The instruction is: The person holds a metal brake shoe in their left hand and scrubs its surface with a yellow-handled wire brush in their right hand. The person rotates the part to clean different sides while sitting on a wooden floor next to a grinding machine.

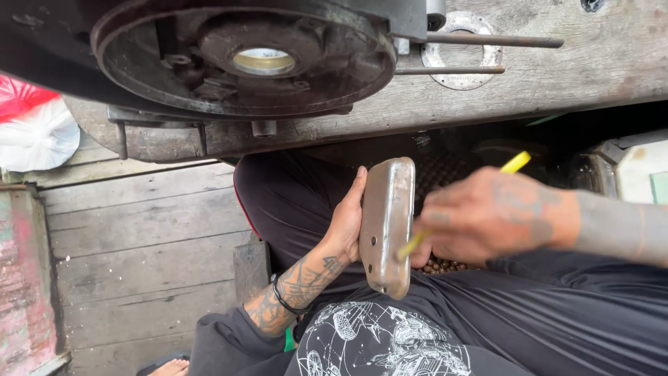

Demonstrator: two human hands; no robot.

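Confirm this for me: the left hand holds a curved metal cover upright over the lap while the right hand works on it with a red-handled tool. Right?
Not quite: the tool in the right hand is yellow, not red, as the head view shows. The rest stands: the left hand holds the curved metal cover upright over the lap while the right hand works on it.

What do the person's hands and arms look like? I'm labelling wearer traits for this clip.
Both forearms are bare and tattooed. The left hand has a thin black band at the wrist, with dark line tattoos above it. The right hand carries faded tattoos across its back and forearm. No gloves; no sleeves.
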